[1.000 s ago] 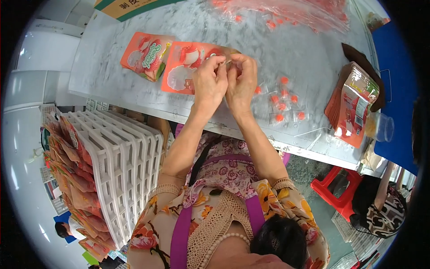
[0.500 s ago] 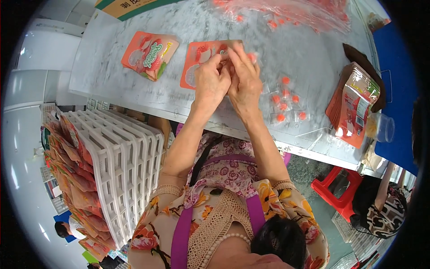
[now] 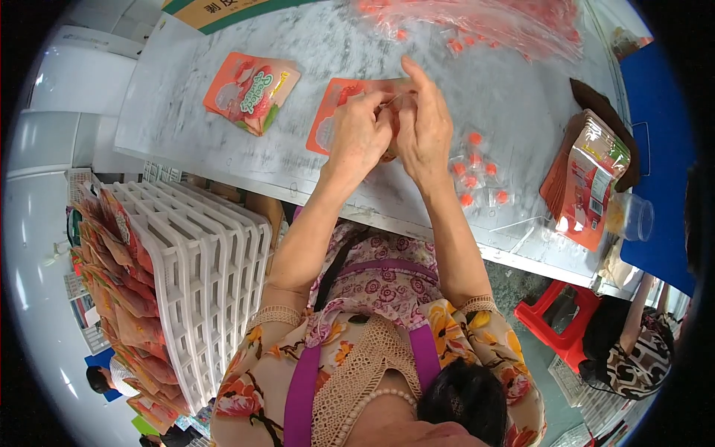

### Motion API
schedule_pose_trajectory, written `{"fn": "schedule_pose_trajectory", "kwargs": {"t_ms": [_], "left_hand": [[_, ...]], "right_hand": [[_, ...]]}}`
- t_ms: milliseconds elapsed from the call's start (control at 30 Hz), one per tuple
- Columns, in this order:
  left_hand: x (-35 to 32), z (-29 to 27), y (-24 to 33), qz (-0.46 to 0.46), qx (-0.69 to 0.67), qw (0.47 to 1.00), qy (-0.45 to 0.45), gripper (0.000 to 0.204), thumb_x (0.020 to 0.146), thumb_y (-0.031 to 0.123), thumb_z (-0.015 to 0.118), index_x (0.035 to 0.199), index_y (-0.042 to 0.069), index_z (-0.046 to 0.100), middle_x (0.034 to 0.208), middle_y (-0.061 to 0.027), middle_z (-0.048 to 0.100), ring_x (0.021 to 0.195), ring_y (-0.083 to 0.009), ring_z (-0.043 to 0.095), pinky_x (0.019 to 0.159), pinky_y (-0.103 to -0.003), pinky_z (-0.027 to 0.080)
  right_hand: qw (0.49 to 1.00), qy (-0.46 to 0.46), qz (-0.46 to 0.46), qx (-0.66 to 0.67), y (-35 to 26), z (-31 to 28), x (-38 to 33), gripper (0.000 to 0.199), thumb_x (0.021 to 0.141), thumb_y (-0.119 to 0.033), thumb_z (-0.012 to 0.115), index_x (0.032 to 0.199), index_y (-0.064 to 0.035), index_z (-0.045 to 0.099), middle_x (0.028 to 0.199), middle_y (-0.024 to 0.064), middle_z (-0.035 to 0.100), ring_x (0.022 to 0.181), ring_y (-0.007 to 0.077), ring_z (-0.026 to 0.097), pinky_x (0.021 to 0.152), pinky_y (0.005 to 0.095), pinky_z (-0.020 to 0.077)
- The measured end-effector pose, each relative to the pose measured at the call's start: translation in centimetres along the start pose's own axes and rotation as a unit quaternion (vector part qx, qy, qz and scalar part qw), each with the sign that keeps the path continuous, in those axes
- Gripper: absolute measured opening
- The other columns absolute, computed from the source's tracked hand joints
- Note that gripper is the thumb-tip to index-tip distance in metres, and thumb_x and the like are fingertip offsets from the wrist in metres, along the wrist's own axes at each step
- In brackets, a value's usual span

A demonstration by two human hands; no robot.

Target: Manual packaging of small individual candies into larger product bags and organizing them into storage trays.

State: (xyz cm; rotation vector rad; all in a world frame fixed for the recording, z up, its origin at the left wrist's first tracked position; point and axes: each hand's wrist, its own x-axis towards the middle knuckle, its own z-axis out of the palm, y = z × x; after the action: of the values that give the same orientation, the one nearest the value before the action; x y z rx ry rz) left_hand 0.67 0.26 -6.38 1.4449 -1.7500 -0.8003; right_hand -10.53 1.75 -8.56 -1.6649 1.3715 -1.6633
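Grey marbled table (image 3: 223,134) beside white stacked crates (image 3: 216,268). Left hand (image 3: 360,135) and right hand (image 3: 424,127), fingertips pressed together, pinch an orange pouch (image 3: 331,112) at mid-table. Second orange pouch (image 3: 249,91) lies left; upright pouch stack (image 3: 588,179) right; clear packets with orange caps (image 3: 477,171) just beside the right hand.

floral short-sleeved top (image 3: 387,283) | lace trim | purple straps (image 3: 302,402) | bare forearms

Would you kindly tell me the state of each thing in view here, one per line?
Left hand: gripping the orange pouch.
Right hand: fingers raised, pinching at the pouch's edge.
Orange printed plastic pouch: flat on the table, partly covered by both hands.
Second orange printed pouch: lying flat, untouched.
Small clear packets with orange caps: loose on the table.
Stack of orange pouches: piled at the table's right edge.
White plastic crate: standing beside the table.
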Motion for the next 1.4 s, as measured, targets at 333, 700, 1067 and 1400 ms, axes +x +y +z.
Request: {"fn": "schedule_pose_trajectory", "kwargs": {"t_ms": [333, 700, 1067, 1400], "left_hand": [[1.0, -1.9, 1.5, -0.039, -0.009, 0.999, 0.005, 0.021, 0.086, 0.012, 0.058, 0.099, 0.000, 0.069, 0.076, -0.0175, 0.068, 0.066, -0.0201, 0.067, 0.061, -0.033, 0.050], [3.1, -7.3, 3.3, 0.040, 0.006, 0.999, 0.023, 0.021, 0.087, 0.010, 0.058, 0.101, 0.001, 0.070, 0.066, -0.0047, 0.067, 0.054, -0.0069, 0.056, 0.052, -0.026, 0.044], [4.4, -7.4, 3.8, 0.000, 0.006, 0.997, -0.078, 0.027, 0.085, 0.012, 0.056, 0.106, 0.002, 0.070, 0.060, -0.0056, 0.063, 0.052, -0.0085, 0.058, 0.051, -0.028, 0.046], [4.8, -8.2, 3.8, 0.099, 0.041, 0.993, -0.047, 0.025, 0.087, 0.014, 0.061, 0.106, 0.001, 0.070, 0.066, -0.0032, 0.067, 0.056, -0.0058, 0.057, 0.053, -0.024, 0.045]], "right_hand": [[0.995, 0.000, 0.094, 0.019, -1.5, -1.4, 2.9, 0.054, 0.093, -0.040, 0.050, 0.134, -0.0057, 0.050, 0.151, 0.0200, 0.033, 0.138, 0.0359, 0.032, 0.109, 0.0412, 0.0303], [0.924, -0.115, 0.019, -0.364, 4.2, 1.4, -5.9, 0.074, 0.082, -0.056, 0.064, 0.134, -0.0058, 0.052, 0.144, 0.0192, 0.042, 0.132, 0.0412, 0.037, 0.109, 0.0565, 0.0252], [0.941, -0.234, -0.079, -0.229, 3.9, 3.4, -7.4, 0.054, 0.069, -0.025, 0.077, 0.117, -0.0079, 0.059, 0.120, 0.0084, 0.056, 0.100, 0.0289, 0.055, 0.085, 0.0407, 0.0483], [0.954, -0.188, -0.051, -0.227, 5.5, 3.2, -6.1, 0.028, 0.077, -0.017, 0.071, 0.103, -0.0106, 0.062, 0.094, 0.0065, 0.061, 0.076, 0.0254, 0.061, 0.061, 0.0395, 0.0534]]}}
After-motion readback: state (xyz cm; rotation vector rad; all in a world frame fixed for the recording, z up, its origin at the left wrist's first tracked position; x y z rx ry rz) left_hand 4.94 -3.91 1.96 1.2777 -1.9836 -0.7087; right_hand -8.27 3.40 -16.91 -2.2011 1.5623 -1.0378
